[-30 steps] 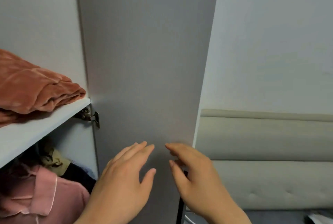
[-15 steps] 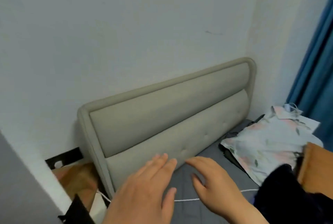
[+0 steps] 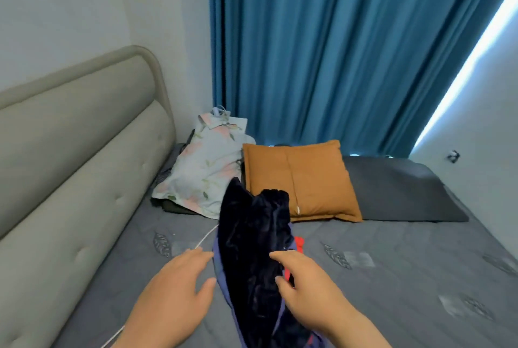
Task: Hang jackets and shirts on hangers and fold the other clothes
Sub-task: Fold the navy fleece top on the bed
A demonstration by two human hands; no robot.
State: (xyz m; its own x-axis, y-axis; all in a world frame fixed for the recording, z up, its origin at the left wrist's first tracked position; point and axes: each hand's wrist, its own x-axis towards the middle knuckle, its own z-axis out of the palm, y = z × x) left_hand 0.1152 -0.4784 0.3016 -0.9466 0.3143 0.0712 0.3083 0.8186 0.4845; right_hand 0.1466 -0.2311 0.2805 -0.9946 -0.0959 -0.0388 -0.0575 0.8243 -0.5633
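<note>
- On the grey bed sheet point(image 3: 392, 277), in the near centre of the view, a pile of clothes is seen, topped by a dark navy velvet garment point(image 3: 252, 241) that stands bunched and upright.
- Beneath the velvet garment, a purple-blue garment point(image 3: 224, 288) is visible along the pile's left edge, and a red item point(image 3: 299, 244) shows at the right edge; its kind cannot be determined.
- The left hand point(image 3: 179, 288) is held flat, palm down, fingers straight and spread, just beside the left edge of the pile. Contact with the fabric cannot be confirmed. Nothing is held by it.
- The right hand point(image 3: 305, 283) is extended over the right side of the pile, fingers straight to loosely bent, fingertips at the velvet. No grasp is observed.
- A floral shirt point(image 3: 204, 168) with a collar is laid against the far corner, beside the padded beige headboard point(image 3: 84, 157), on top of a dark item that is largely hidden.
- An orange pillow point(image 3: 300, 179) is propped just right of the floral shirt, partly behind the velvet garment, and overlaps a dark grey pillow point(image 3: 400, 188) lying flat further right.
- A thin white cable point(image 3: 206, 237) is laid across the sheet, running from near the velvet garment towards the left hand and reappearing near the lower edge of the view.
- Blue curtains point(image 3: 322, 53) are hung behind the bed; a strip of daylight is noted at their right edge.
</note>
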